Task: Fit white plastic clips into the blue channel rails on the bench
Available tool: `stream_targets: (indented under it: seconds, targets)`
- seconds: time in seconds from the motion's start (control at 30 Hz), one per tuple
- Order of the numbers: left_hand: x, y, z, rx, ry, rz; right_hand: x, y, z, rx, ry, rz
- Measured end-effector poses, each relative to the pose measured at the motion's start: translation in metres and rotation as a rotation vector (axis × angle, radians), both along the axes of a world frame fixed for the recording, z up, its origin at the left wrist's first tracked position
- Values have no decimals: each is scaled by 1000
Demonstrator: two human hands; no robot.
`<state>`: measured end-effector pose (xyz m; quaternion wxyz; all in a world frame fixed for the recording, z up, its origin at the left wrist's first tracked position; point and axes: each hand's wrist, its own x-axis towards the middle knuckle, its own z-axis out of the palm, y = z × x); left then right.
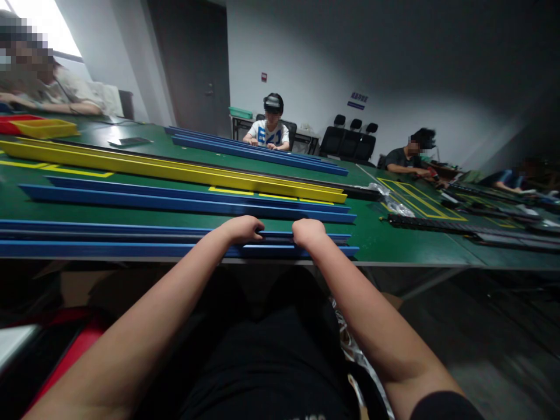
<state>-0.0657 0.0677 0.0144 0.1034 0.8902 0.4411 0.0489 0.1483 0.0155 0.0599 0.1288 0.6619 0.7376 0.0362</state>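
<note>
My left hand (245,229) reaches into the nearest blue channel rail (109,249) at the table's front edge, fingers curled downward with thumb close to forefinger. A short gap to its right, my right hand (308,232) is closed over the same rail, knuckles up. A thin greyish strip (144,234) runs lengthwise between the rail's two blue walls, passing beneath both hands. My fingertips are hidden, so what they pinch cannot be made out. Beyond lies a second blue channel rail (184,204), parallel to the first.
A long yellow channel rail (175,170) and farther blue rails (258,153) lie across the green table (380,245). Black strips (437,225) and clear plastic wrap (396,201) are on the right. A yellow tray (46,128) stands far left. Several people sit around the table.
</note>
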Motion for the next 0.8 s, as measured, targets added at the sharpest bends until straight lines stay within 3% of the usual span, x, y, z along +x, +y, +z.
stream_targets:
  seconds: [0.53,0.8]
  targets:
    - [9,-1,1,14,54,5,-11,-8,-3,38,74,-80]
    - [45,-7,18,88,208,-17,-10,-7,-6,49,75,-68]
